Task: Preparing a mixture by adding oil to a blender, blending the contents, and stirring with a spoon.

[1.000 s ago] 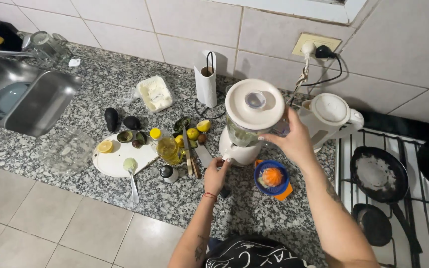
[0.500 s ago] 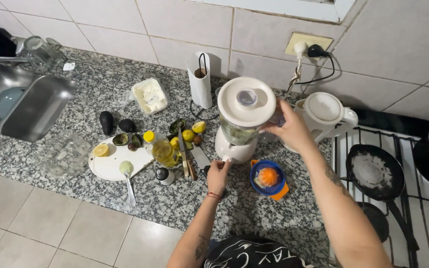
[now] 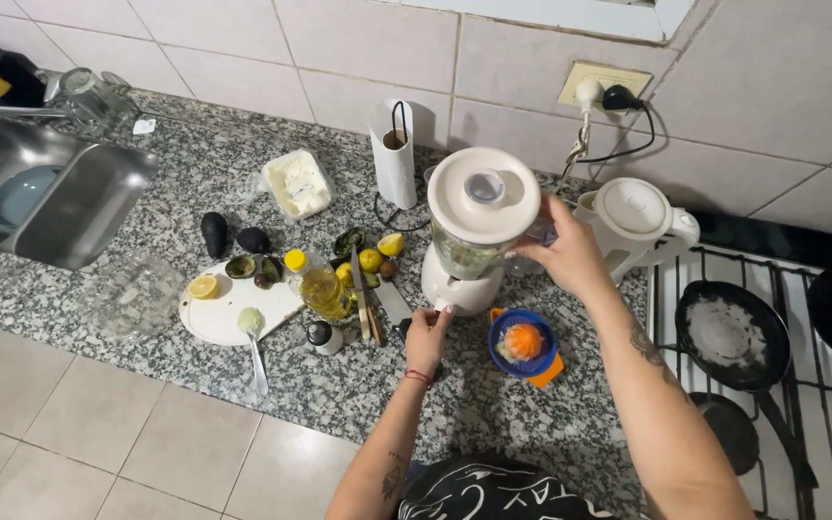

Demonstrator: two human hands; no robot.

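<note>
Blender [image 3: 469, 241] — white base, clear jar with green contents, round white lid — stands upright on the speckled granite counter [image 3: 243, 385], just in front of the tiled wall and beside a white electric kettle [image 3: 633, 221]. The left hand [image 3: 428, 337] reaches up to the front of the base, its fingertips touching the small control there; the fingers are loosely curled, holding nothing. The right hand [image 3: 570, 252] wraps around the jar's right side, near the handle, gripping it.

Just right of the base sits a blue citrus juicer [image 3: 522, 344] with an orange reamer. To the left lie a knife [image 3: 362, 306], a bottle of yellow oil [image 3: 318, 285], a few lemons [image 3: 377, 255] and a white cutting board [image 3: 228, 308] carrying halved avocados and a lemon half, with a spoon [image 3: 254, 347] resting across its edge. A paper-towel roll [image 3: 395, 154] stands behind the blender — well left is the steel sink [image 3: 79, 202]. On the right, a black frying pan [image 3: 724, 332] sits on the stove grate.
</note>
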